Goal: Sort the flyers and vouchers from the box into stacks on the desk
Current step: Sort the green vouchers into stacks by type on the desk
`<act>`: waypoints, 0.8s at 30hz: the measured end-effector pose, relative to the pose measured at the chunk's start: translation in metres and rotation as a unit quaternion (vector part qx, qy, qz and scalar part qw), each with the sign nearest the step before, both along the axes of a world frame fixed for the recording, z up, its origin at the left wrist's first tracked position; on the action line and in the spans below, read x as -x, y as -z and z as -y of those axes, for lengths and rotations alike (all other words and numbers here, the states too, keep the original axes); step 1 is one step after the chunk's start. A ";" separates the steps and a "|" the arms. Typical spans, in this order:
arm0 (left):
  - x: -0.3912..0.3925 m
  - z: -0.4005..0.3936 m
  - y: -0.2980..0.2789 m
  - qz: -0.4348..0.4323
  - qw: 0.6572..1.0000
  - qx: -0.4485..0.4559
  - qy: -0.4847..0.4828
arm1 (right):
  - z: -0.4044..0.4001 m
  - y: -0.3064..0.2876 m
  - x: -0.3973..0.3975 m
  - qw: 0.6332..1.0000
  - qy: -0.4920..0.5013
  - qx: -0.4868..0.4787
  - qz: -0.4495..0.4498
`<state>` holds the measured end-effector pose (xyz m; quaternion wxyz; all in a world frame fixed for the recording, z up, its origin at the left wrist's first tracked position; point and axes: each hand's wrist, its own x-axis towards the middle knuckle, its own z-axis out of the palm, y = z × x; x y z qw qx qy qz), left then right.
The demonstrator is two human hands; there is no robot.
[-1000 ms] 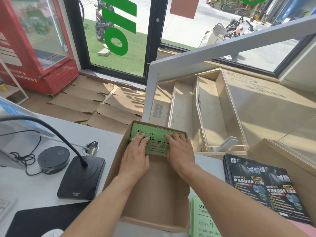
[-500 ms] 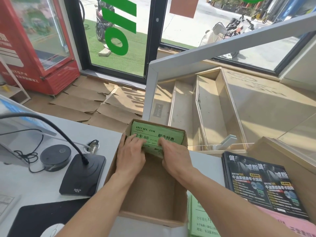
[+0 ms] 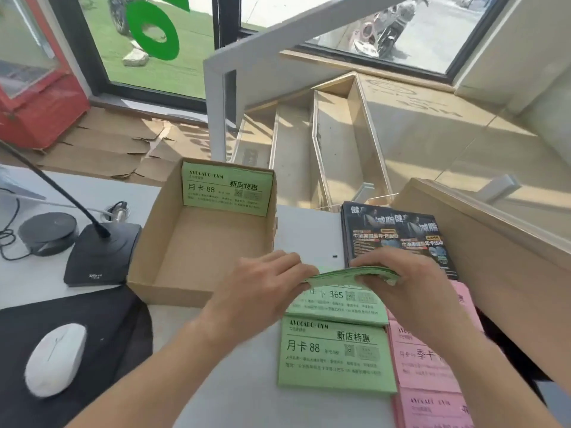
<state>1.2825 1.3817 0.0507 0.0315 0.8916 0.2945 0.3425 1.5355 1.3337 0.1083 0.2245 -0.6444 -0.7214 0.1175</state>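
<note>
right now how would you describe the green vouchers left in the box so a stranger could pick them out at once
Find the open cardboard box on the white desk, right of the black microphone base. The green vouchers stand upright against its far inner wall, printed 月卡 88. Unlike the green stacks lying flat on the desk near the hands, these are the only ones inside the box and on edge.

Two bare forearms coming in from near edge, no sleeves in shot. Left hand [image 3: 262, 285] and right hand [image 3: 411, 282]: no gloves, no rings, no watch or wristband anywhere I can spot. Fingers [image 3: 375, 261] bare too, nails short and plain from what shows. Slight motion blur, so finer detail not readable. Nothing else of person in shot.
</note>
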 end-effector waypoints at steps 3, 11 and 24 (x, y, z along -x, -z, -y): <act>-0.028 0.028 0.025 0.010 0.999 0.034 0.030 | 0.044 0.036 -0.035 0.995 0.040 0.046 -0.083; -0.033 0.067 0.091 0.041 0.972 0.230 -0.012 | 0.089 0.111 -0.051 0.988 0.062 0.109 -0.089; -0.039 0.094 0.085 0.249 0.825 0.481 -0.159 | 0.101 0.115 -0.051 0.955 0.110 0.137 -0.238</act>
